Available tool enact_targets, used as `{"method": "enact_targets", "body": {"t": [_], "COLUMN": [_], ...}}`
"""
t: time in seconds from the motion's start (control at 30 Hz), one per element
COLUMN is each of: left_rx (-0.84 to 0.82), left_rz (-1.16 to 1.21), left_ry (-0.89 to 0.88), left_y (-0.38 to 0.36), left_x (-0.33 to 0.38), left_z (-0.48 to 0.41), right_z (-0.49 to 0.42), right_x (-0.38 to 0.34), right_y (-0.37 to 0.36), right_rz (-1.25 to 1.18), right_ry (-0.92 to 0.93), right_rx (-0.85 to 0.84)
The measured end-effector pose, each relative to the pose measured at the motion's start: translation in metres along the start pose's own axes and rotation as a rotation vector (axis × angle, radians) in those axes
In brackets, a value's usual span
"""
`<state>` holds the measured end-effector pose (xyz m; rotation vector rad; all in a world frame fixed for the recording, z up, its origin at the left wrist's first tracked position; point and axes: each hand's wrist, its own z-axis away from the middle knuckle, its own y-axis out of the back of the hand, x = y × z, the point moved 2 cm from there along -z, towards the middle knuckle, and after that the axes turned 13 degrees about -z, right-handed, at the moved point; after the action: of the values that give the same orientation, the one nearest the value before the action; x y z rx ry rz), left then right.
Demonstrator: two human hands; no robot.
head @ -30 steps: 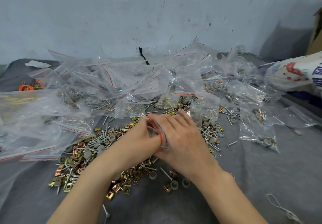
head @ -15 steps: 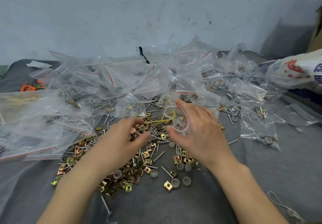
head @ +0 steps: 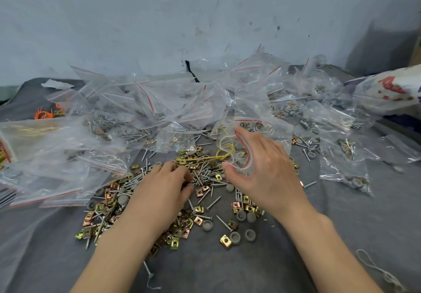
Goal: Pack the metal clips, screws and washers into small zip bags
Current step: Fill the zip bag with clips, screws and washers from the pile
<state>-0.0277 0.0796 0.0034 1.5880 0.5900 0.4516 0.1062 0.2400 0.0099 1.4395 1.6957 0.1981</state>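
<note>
Right grip: my right hand [head: 268,174] pinched the small zip bag [head: 238,158], mouth open.
Left grip: my left hand [head: 161,192] rested on the screws [head: 205,177]; I couldn't tell its hold.
Relation: bag lay just right, slightly farther.

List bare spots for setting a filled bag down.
Free: grey cloth front right, between right forearm and white string; front left, below the flat bags. Crowded: loose hardware pile at centre, bag heap along the wall.
</note>
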Motion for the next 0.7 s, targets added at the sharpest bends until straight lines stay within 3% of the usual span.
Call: {"method": "enact_targets", "body": {"t": [0.53, 0.7], "left_rx": [0.026, 0.069], "left_rz": [-0.061, -0.074], "left_ry": [0.106, -0.010], "left_y": [0.002, -0.003], "left_x": [-0.006, 0.011], "left_z": [-0.001, -0.007], "right_z": [0.001, 0.001], "right_x": [-0.002, -0.002], "right_y": [-0.001, -0.002], "right_rz": [-0.030, -0.038], "right_ry": [-0.005, 0.003], "right_rx": [-0.012, -0.006]}}
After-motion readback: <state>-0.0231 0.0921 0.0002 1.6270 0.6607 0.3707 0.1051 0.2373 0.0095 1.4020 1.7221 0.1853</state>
